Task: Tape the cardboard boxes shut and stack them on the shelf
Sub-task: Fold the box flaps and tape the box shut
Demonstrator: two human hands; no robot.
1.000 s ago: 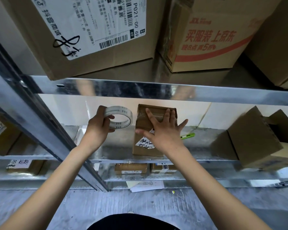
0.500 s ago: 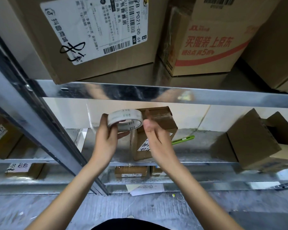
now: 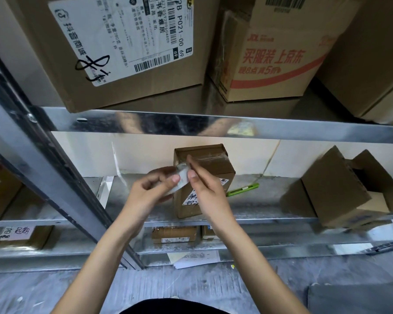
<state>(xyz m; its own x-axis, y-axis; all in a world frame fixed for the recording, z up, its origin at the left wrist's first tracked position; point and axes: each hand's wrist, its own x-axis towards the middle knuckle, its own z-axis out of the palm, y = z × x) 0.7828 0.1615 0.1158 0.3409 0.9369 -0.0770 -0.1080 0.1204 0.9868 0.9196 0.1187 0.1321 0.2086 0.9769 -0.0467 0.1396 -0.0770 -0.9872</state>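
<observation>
We're holding the tape roll w/ both hands at mid-frame, just in front of the small cardboard box. Left hand is gripping the roll from the left side, thumb pressing on its face; right hand is pinching the roll's right edge w/ thumb and fingers — roll is blurred, so we can't tell if a tape end is lifted. The small box is standing upright on the middle metal shelf, clear tape showing across its top, a handwritten label on its front. A green utility knife is lying on the shelf just right of the box. At right of frame an open box is sitting tilted, flaps up. Large labelled boxes are filling the upper shelf.
</observation>
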